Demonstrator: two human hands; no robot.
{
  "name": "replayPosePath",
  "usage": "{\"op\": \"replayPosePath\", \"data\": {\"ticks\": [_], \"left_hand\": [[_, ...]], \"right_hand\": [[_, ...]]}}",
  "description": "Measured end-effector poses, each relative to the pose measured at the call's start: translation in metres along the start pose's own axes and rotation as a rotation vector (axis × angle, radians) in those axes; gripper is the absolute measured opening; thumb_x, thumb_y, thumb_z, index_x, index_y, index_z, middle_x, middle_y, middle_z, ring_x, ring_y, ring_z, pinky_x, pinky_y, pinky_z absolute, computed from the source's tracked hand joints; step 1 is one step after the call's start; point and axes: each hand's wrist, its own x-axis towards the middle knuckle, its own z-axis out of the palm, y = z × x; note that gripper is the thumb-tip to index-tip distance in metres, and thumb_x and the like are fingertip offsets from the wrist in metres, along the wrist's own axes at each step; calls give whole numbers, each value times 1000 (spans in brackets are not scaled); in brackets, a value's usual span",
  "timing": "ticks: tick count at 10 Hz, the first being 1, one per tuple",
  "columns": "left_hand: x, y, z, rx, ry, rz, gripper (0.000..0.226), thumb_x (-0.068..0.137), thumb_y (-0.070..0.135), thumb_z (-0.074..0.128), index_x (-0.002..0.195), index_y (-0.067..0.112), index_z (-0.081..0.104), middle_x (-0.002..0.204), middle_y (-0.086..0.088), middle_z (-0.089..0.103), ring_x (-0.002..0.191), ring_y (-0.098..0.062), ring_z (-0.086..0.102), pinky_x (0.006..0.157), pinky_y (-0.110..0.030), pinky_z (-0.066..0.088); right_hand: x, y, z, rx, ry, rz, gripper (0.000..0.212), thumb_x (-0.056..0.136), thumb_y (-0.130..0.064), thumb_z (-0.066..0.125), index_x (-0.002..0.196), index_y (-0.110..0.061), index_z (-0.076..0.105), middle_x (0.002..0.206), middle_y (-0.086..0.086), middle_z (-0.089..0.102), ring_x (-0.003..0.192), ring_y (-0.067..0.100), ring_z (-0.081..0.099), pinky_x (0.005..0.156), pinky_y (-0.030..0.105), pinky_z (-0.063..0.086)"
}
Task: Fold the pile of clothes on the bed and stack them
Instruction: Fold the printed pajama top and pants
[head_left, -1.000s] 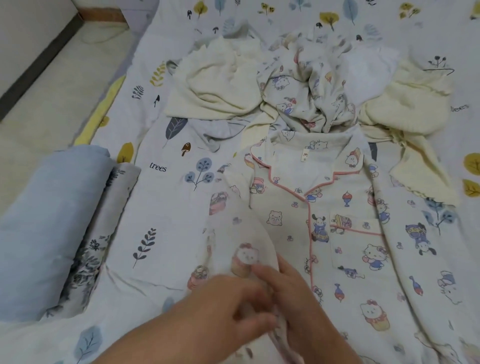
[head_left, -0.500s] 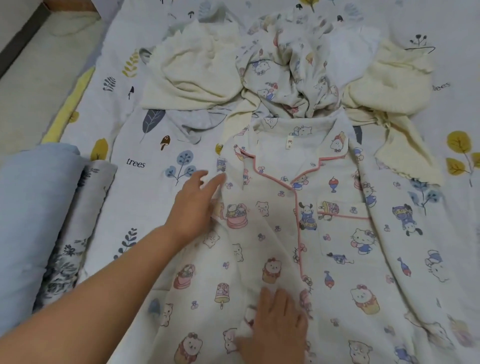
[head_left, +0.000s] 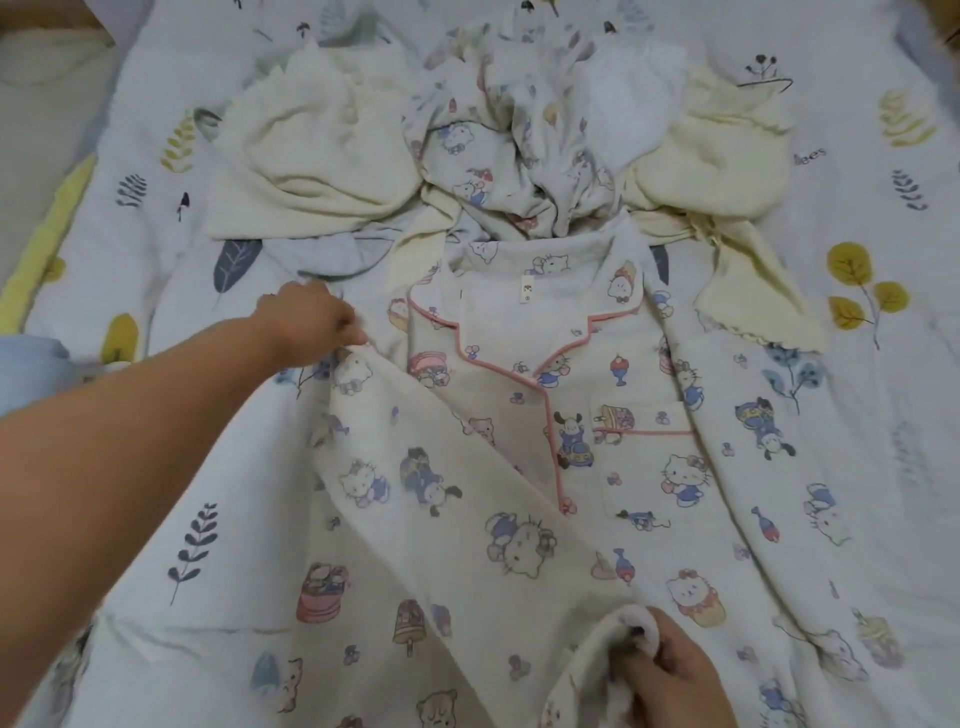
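A cream pajama shirt (head_left: 639, 415) with cartoon prints and pink piping lies face up on the bed, collar away from me. My left hand (head_left: 311, 325) pinches its left shoulder edge. My right hand (head_left: 670, 675) grips a bunched fold of the shirt's fabric near the bottom edge of the view. The shirt's left side (head_left: 431, 499) lies pulled over the front as a diagonal flap between both hands. Behind the collar sits the pile: crumpled matching printed pants (head_left: 519, 140) and cream garments (head_left: 317, 150) to left and right (head_left: 717, 171).
The bed sheet (head_left: 156, 441) is white with leaf prints. A pale blue-grey cloth (head_left: 332, 254) peeks from under the left cream garment. A light blue rolled blanket (head_left: 26, 358) shows at the left edge. Floor lies beyond the bed's left side.
My left hand went from lying flat on the shirt to pinching its shoulder further up. My right hand took hold of the fabric below. The left side got folded over the front.
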Motion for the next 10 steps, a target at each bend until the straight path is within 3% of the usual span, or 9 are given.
{"op": "replayPosePath", "data": {"ticks": [1, 2, 3, 4, 5, 6, 7, 9, 10], "left_hand": [[1, 26, 18, -209, 62, -3, 45, 94, 33, 50, 135, 15, 42, 126, -22, 41, 105, -41, 52, 91, -45, 43], [0, 42, 40, -469, 225, -108, 48, 99, 28, 37, 142, 9, 27, 133, -26, 38, 113, -43, 48, 91, -44, 37], [-1, 41, 54, -757, 286, -351, 48, 99, 29, 32, 141, 6, 30, 133, -24, 45, 120, -38, 45, 96, -40, 34], [-2, 32, 60, -1007, 128, -425, 34, 93, 21, 39, 122, 5, 48, 105, -8, 54, 101, -25, 49, 81, -33, 34], [-1, 27, 61, -993, 22, -334, 13, 90, 19, 55, 85, 8, 51, 76, -3, 50, 73, -18, 47, 62, -30, 33], [6, 24, 61, -883, 204, -274, 27, 86, 21, 64, 71, 9, 44, 68, -6, 47, 67, -20, 42, 55, -30, 27], [15, 26, 57, -659, 452, -316, 22, 89, 23, 59, 77, 9, 46, 74, -9, 51, 73, -24, 44, 64, -29, 28], [24, 37, 49, -364, 561, -350, 20, 97, 22, 44, 99, 1, 47, 92, -26, 58, 81, -39, 54, 62, -38, 32], [15, 52, 43, -420, 653, -273, 34, 96, 23, 44, 121, 0, 45, 115, -27, 53, 101, -43, 52, 75, -44, 37]], "right_hand": [[9, 2, -2, 67, 2, 51, 20, 83, 9, 59, 86, -9, 51, 76, 14, 57, 71, 23, 51, 62, 18, 40], [11, -4, 0, 153, 205, 70, 23, 84, -8, 63, 103, -20, 56, 83, -2, 61, 74, 19, 54, 79, 27, 37], [9, -12, 2, 105, 226, 38, 23, 89, -20, 56, 110, -27, 59, 94, -11, 63, 79, 10, 55, 80, 29, 35], [14, -17, 7, -261, 19, -2, 32, 87, -43, 58, 116, -32, 50, 115, -9, 57, 103, 13, 54, 92, 29, 35], [17, -22, 5, -415, -113, -25, 10, 87, -25, 60, 85, -30, 51, 85, -11, 60, 73, 5, 52, 69, 21, 37], [18, -11, -9, -231, -9, -13, 20, 79, -13, 68, 65, -19, 55, 62, -3, 58, 62, 5, 51, 52, 13, 32], [16, -7, -17, -201, 56, 39, 21, 77, -14, 72, 65, -16, 54, 61, 0, 58, 64, 12, 55, 54, 17, 33], [21, -14, -7, -617, -5, 25, 21, 87, -42, 58, 100, -27, 50, 81, -10, 57, 82, 14, 55, 70, 26, 41], [24, -6, 1, -811, 297, -181, 60, 62, -23, 85, 114, -6, 60, 102, 18, 64, 92, 38, 61, 75, 46, 50]]}}
